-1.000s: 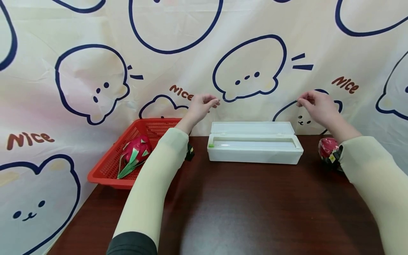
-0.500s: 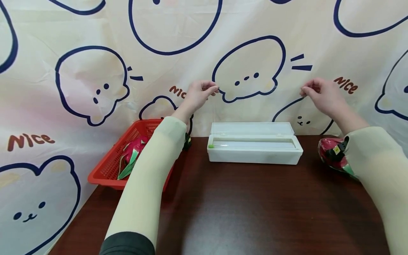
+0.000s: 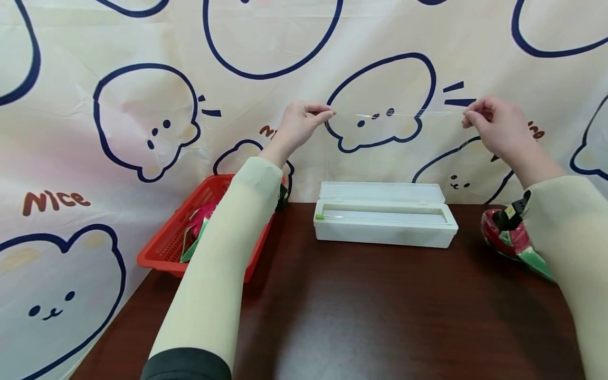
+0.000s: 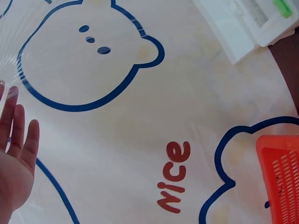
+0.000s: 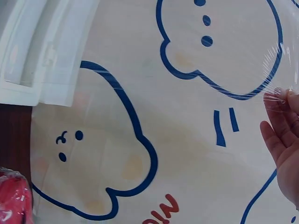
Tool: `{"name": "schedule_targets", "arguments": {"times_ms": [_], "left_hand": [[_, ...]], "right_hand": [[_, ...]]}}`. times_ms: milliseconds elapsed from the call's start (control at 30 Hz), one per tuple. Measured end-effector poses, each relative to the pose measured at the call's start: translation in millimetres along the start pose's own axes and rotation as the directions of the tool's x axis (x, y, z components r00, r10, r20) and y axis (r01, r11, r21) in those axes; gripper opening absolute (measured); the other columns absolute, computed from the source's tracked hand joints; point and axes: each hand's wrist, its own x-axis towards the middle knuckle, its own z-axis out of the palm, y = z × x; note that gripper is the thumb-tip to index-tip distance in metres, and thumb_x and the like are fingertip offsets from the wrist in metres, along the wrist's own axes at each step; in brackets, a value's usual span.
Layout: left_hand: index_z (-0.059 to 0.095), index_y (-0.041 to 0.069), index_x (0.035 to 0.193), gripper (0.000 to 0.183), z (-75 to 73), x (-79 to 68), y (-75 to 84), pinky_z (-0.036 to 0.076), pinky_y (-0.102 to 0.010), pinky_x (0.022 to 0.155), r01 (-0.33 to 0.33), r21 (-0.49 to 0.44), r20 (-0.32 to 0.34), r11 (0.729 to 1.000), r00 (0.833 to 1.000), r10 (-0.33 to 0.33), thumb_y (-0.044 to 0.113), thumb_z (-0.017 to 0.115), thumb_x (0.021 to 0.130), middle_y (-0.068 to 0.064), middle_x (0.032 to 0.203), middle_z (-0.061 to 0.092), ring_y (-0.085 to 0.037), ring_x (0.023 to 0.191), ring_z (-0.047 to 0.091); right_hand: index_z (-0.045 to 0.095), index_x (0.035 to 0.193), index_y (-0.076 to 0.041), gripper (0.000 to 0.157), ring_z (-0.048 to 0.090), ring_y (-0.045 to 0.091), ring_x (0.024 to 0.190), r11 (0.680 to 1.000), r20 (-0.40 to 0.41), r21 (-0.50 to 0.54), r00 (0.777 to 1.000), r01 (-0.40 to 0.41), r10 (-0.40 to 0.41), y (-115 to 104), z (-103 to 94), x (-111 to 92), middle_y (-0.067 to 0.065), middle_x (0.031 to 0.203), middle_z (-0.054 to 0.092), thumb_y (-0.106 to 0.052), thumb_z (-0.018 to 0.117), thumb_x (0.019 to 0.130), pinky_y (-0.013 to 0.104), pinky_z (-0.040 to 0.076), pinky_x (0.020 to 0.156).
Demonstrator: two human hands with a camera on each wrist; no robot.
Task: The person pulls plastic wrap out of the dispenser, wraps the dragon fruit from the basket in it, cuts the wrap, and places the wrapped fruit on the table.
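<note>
Printed cloth [image 3: 263, 108] is hung behind the surface [image 3: 370, 306]. Clear film [image 3: 396, 117] is held in a closed pinch by left hand [image 3: 302, 122] and right hand [image 3: 497, 126], above the box [image 3: 386, 230] at the far edge.

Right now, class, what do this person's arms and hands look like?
The left hand and right hand are ungloved. The pale yellow-green left sleeve and right sleeve are plain. A dark band circles the left sleeve; a black device with a yellow mark sits at the right sleeve's end.
</note>
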Motion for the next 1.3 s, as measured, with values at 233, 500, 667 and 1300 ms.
{"name": "schedule_targets", "arguments": {"times_ms": [233,500,667,1300], "left_hand": [[0.073,0.01,0.113,0.025,-6.9,5.3,8.9,0.042,-0.025,0.093,-0.025,-0.018,-0.026,1.0,0.999,0.024,0.024,0.065,0.095,-0.002,0.111,0.069,-0.013,0.106,0.056],[0.074,0.009,0.111,0.023,-16.3,6.8,18.4,0.041,-0.022,0.093,-0.038,-0.066,-0.037,0.997,0.999,0.036,0.022,0.066,0.094,-0.003,0.109,0.07,-0.012,0.104,0.057],[0.074,0.007,0.109,0.022,-18.3,8.1,29.4,0.042,-0.021,0.091,-0.084,-0.105,-0.06,0.991,0.995,0.078,0.02,0.067,0.093,-0.005,0.106,0.071,-0.013,0.102,0.059],[0.072,0.004,0.106,0.019,-29.3,10.0,49.2,0.046,-0.028,0.086,-0.062,-0.315,-0.05,0.947,0.998,0.048,0.017,0.064,0.095,-0.005,0.103,0.07,-0.017,0.1,0.061]], "right_hand": [[0.051,0.125,-0.001,0.04,0.046,0.027,0.104,1.0,-0.002,0.003,1.0,0.017,-0.017,-7.4,-12.3,5.0,0.014,0.113,0.059,-0.033,0.04,0.104,0.033,0.039,0.081],[0.057,0.116,-0.015,0.024,0.049,0.012,0.099,0.992,-0.029,0.128,0.999,0.02,-0.016,-12.9,-20.3,8.8,-0.009,0.096,0.059,-0.03,0.043,0.104,0.029,0.038,0.091],[0.058,0.108,-0.028,0.014,0.05,0.003,0.095,0.984,-0.067,0.178,0.998,0.029,-0.017,-17.0,-29.6,7.8,-0.016,0.092,0.056,-0.029,0.044,0.103,0.034,0.031,0.108],[0.051,0.107,-0.03,0.015,0.05,0.005,0.108,0.98,-0.048,0.174,0.995,0.094,-0.087,-30.7,-49.9,5.7,-0.02,0.099,0.056,-0.029,0.037,0.105,0.035,0.028,0.11]]}}
